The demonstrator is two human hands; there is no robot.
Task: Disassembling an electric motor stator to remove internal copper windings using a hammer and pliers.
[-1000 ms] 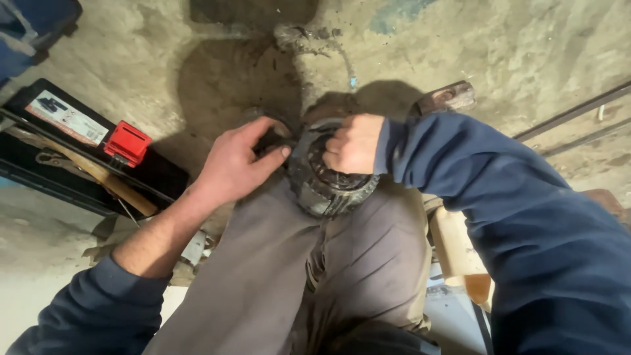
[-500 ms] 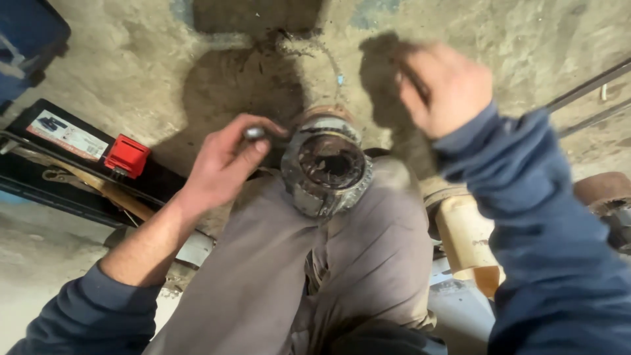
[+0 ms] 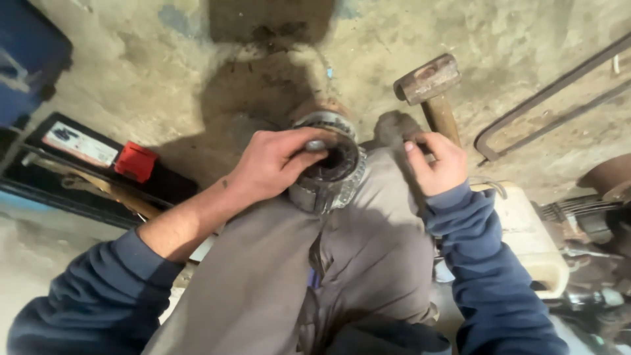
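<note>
head view. hub [image 3: 327,172]: round greasy metal part, wedged between the knees above the floor [image 3: 164,79]. left hand [image 3: 273,164]: fingers narrow, pinching a small metal pin [image 3: 316,144] at the hub's rim, seemingly placed, not yet driven in. right hand [image 3: 437,163]: fingers wrapped round the hammer [image 3: 430,89] handle, head raised beside the hub. left: open toolbox [image 3: 85,164].

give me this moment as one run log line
left hand: holds small metal piece on round metal part | right hand: grips hammer handle | part on knees
</note>
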